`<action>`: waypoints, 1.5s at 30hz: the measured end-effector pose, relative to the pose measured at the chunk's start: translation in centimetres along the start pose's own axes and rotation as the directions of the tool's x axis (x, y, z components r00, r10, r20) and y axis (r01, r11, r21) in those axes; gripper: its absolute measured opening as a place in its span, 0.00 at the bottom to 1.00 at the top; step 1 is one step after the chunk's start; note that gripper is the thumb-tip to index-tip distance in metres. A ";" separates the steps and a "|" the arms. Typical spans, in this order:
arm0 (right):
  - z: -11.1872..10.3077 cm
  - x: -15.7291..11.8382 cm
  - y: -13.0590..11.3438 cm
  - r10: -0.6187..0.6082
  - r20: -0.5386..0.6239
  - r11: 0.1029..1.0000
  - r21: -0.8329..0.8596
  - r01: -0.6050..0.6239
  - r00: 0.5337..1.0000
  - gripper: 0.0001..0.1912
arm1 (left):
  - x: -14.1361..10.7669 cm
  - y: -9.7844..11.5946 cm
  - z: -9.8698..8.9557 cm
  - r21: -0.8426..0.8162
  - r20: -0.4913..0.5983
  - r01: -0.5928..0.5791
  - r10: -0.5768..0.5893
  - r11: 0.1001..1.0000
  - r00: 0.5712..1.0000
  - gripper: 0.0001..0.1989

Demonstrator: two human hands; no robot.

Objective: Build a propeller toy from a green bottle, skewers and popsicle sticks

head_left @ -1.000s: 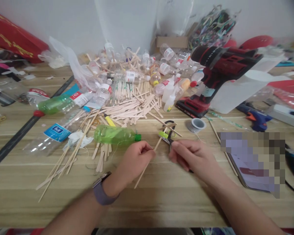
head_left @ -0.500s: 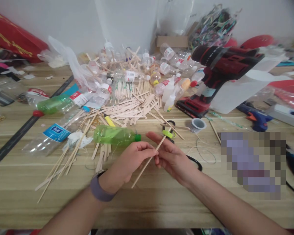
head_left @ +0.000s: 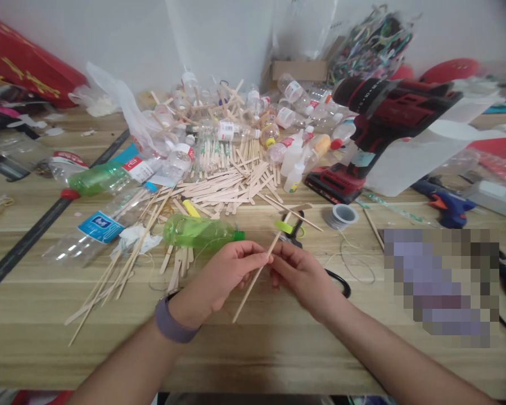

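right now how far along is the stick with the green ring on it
Looks done: the green ring sits near the far end of the thin stick.
In hand: the left hand pinches that stick, with the right hand close beside it.
Left: hard to tell; many flat sticks lie loose in a pile, and the spool stands apart.
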State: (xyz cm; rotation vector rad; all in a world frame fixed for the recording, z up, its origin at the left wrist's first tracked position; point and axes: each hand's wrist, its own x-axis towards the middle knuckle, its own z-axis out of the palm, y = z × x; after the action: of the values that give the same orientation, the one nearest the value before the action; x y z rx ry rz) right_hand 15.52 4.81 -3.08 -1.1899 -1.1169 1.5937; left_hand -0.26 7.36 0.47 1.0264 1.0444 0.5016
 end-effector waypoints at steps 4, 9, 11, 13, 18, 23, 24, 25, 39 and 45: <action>-0.4 -0.9 -1.1 -0.002 -0.029 0.969 -0.248 -0.006 1.000 0.13 | 0.1 -0.2 -0.1 0.004 -0.062 -0.057 0.057 0.998 0.996 0.11; -0.8 -1.5 -1.5 -0.298 0.022 0.735 -0.632 0.244 0.954 0.09 | 0.3 -0.8 0.5 0.059 -0.117 -0.096 0.102 0.994 0.988 0.10; -0.9 -1.6 -1.2 -0.412 0.115 0.592 -0.720 0.361 0.904 0.10 | 0.5 -1.2 0.6 0.081 -0.134 -0.097 0.107 0.992 0.985 0.10; -1.0 -1.6 -0.8 -0.482 0.200 0.457 -0.773 0.439 0.853 0.11 | 0.7 -1.6 0.7 0.094 -0.147 -0.100 0.113 0.991 0.983 0.10; -1.4 -1.5 -0.5 -0.560 0.297 0.254 -0.827 0.502 0.773 0.11 | 0.9 -2.0 0.8 0.077 -0.161 -0.104 0.115 0.992 0.980 0.10; -1.5 -1.4 -0.9 -0.603 0.355 0.230 -0.780 0.581 0.714 0.10 | 0.9 -1.8 1.0 0.004 -0.133 -0.029 0.029 1.000 0.991 0.12; -1.6 -1.4 -0.9 -0.604 0.373 0.215 -0.775 0.595 0.704 0.10 | 0.8 -1.7 1.1 -0.012 -0.127 -0.010 0.009 1.000 0.992 0.12; -1.6 -1.3 -0.9 -0.599 0.394 0.198 -0.771 0.606 0.697 0.09 | 0.8 -1.7 1.1 -0.021 -0.124 0.005 -0.007 1.000 0.992 0.12; -2.2 -1.3 -1.0 -0.483 0.444 0.304 -0.723 0.620 0.755 0.08 | 0.8 -1.5 1.0 0.068 -0.077 0.038 -0.033 0.997 0.996 0.10; -2.5 -1.5 -1.9 -0.427 0.400 0.440 -0.692 0.573 0.811 0.09 | 0.3 -0.3 0.2 0.364 -0.049 -0.044 0.067 0.930 0.997 0.10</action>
State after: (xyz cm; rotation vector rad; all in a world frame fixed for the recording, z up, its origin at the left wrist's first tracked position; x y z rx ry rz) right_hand 18.45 4.27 -1.29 -1.0607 -2.2069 0.6831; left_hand 0.06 7.36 0.05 1.3777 1.1925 0.3943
